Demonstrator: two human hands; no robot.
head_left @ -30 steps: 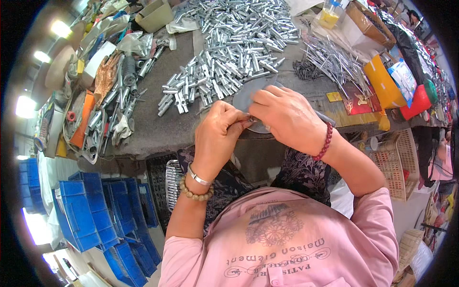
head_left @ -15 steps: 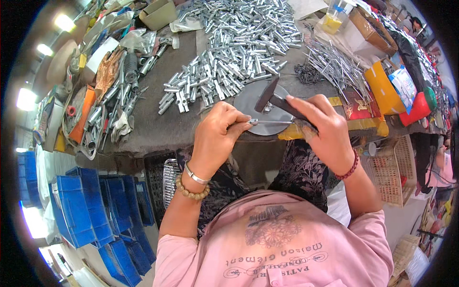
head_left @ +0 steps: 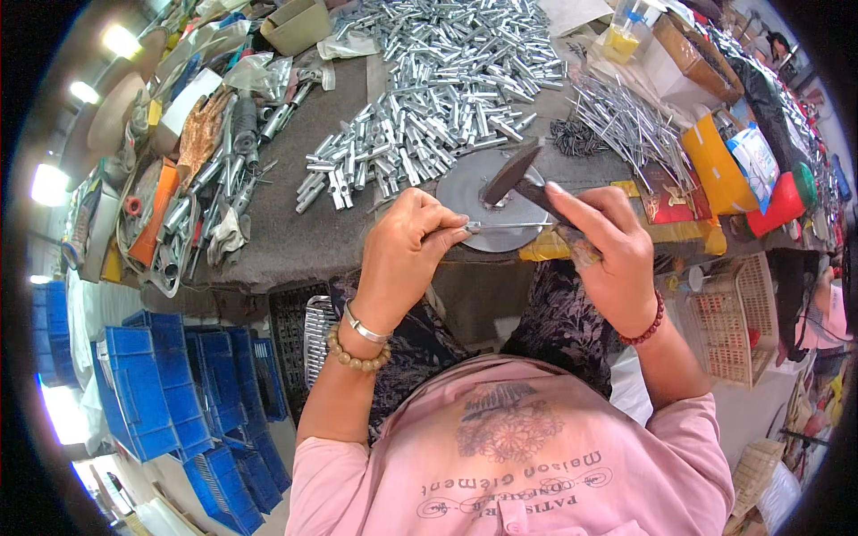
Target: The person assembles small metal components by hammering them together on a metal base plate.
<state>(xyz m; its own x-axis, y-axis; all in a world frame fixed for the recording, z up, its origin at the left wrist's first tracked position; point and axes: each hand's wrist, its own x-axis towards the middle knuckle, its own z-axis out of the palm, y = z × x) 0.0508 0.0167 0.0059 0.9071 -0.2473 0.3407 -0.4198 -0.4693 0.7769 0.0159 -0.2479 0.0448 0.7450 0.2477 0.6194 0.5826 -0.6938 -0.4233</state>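
Note:
My left hand [head_left: 407,241] pinches the left end of a thin metal rod [head_left: 514,225], which lies level over a round grey metal disc [head_left: 465,189] near the bench edge. Wrapped round the handle of a hammer [head_left: 514,177], my right hand [head_left: 612,237] holds its dark head above the disc. The rod's right end reaches close to my right fingers; whether they touch it I cannot tell. Beyond the disc spreads a big heap of short silver metal tubes [head_left: 447,98]. To its right lies a bunch of thin metal rods [head_left: 630,125].
Dark wire pieces [head_left: 579,138] lie beside the rods. A yellow box [head_left: 715,161] and a red bottle [head_left: 776,204] stand at the right. Tools and an orange-handled item [head_left: 159,210] crowd the left. Blue bins [head_left: 152,389] are stacked below left; a beige basket [head_left: 737,322] stands below right.
The hammer head has tilted and shifted slightly right, and my right hand has turned a little with it. My left hand keeps its pinch on the rod almost unmoved.

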